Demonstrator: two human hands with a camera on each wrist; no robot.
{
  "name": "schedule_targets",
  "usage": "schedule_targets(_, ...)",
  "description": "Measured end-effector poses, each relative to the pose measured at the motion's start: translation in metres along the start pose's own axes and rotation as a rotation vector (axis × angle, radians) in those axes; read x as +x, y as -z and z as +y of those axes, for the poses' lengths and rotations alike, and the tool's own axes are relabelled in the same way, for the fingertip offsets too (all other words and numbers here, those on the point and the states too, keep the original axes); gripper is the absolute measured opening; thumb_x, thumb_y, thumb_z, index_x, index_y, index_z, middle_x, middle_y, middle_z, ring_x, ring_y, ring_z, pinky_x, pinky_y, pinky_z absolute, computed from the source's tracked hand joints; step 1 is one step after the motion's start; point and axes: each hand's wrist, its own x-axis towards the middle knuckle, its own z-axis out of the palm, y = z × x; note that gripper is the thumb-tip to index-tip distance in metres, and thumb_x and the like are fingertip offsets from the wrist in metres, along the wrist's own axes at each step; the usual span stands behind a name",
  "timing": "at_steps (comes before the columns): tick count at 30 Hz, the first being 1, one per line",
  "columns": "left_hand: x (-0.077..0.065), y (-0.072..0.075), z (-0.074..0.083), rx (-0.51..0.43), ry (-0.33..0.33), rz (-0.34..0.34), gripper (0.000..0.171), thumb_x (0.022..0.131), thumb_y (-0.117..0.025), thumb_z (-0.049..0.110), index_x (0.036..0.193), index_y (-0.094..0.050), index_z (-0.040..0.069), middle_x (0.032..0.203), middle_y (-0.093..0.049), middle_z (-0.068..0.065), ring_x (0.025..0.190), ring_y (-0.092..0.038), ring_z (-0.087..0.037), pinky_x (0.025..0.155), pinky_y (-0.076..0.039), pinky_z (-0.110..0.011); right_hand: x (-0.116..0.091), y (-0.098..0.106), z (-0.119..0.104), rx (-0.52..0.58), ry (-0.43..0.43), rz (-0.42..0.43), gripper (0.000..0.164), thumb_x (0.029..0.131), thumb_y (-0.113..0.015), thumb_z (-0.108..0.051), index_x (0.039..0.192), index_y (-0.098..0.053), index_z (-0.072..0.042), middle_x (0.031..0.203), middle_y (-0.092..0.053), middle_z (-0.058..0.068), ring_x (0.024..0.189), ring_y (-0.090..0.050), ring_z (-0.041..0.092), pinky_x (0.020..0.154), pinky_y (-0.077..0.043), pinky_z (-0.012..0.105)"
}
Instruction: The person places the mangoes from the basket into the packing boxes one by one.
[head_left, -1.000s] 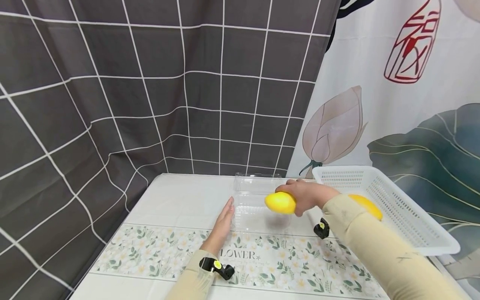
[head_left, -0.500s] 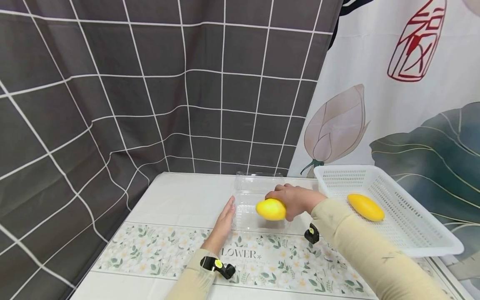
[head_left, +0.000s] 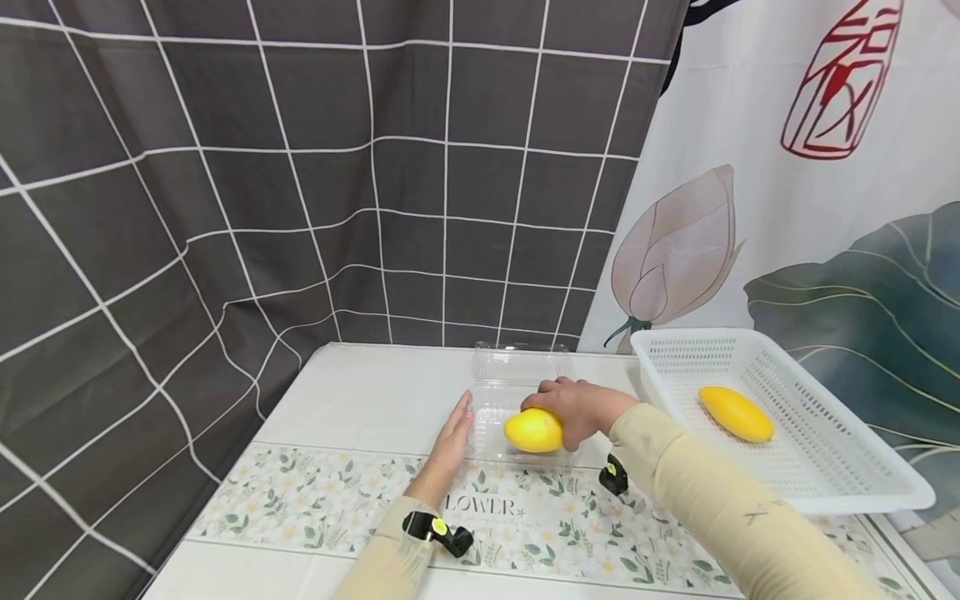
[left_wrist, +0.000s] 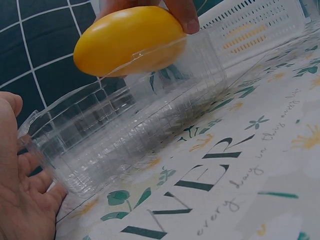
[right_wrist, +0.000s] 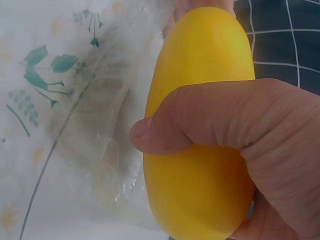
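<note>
My right hand (head_left: 573, 410) grips a smooth yellow mango (head_left: 533, 430), with the thumb across its side in the right wrist view. The mango is at the rim of a clear plastic clamshell box (left_wrist: 115, 135), partly behind its front wall in the left wrist view. The box's hinged lid (head_left: 517, 364) lies back, away from me. At the box's left end, my left hand (head_left: 448, 442) rests with extended fingers against the outer wall. A second mango (head_left: 737, 414) lies in the white perforated basket (head_left: 847, 417) to the right.
The box stands on a white table cover (head_left: 375, 392) with a printed floral band (head_left: 315, 500). A dark gridded curtain (head_left: 405, 183) hangs at the back and left. Behind the basket hangs a white curtain (head_left: 720, 108) with flower prints.
My right hand has carried the mango left and down, from the box's right side to over its base. The second mango has come fully into sight. My left hand has stayed at the box.
</note>
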Motion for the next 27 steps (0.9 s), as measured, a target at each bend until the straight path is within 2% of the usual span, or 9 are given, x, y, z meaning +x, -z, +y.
schedule_targets(17, 0.003, 0.001, -0.001, -0.002, 0.004, -0.003, 0.06, 0.108, -0.032, 0.05, 0.163, -0.023, 0.028, 0.169, -0.019, 0.001, 0.155, -0.015, -0.03, 0.124, -0.009, -0.057, 0.017, -0.017, -0.001, -0.009, 0.015, -0.025, 0.08, 0.061, -0.089, -0.006, 0.13, -0.061, -0.034, 0.115, -0.059, -0.005, 0.108, -0.054, 0.022, 0.094, -0.051, 0.05)
schedule_targets(27, 0.002, -0.001, 0.002, 0.013, 0.005, 0.003, 0.057, 0.109, -0.03, 0.045, 0.163, -0.023, 0.026, 0.168, -0.02, 0.001, 0.155, -0.015, -0.029, 0.124, -0.01, -0.056, 0.026, -0.028, 0.001, 0.013, 0.006, -0.061, 0.08, 0.063, -0.087, -0.005, 0.133, -0.061, -0.034, 0.121, -0.059, -0.006, 0.113, -0.054, 0.022, 0.099, -0.049, 0.049)
